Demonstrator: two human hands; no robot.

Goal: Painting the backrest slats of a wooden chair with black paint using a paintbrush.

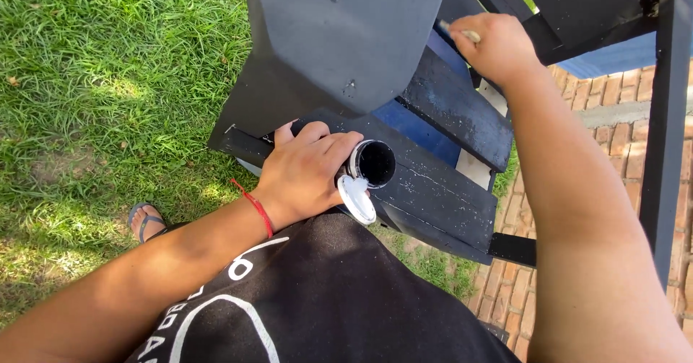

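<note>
Black paint in open jar (375, 163)

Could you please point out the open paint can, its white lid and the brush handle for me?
paint can (376, 163), head view, on the black paint inside.
white lid (358, 200), head view, on its flat face.
brush handle (470, 36), head view, on the pale end above the right hand (498, 45).

grass (108, 59) | brick paving (613, 139) | flip-flop (146, 221) on grass | red wrist string (254, 205) | black shirt (325, 291)

Strong daylight is washing over you, dappling the grass (108, 81) with leaf shadow. Glare is bouncing off the wet black slats (433, 182). The frame is staying sharp, slightly stretching at its edges.
</note>
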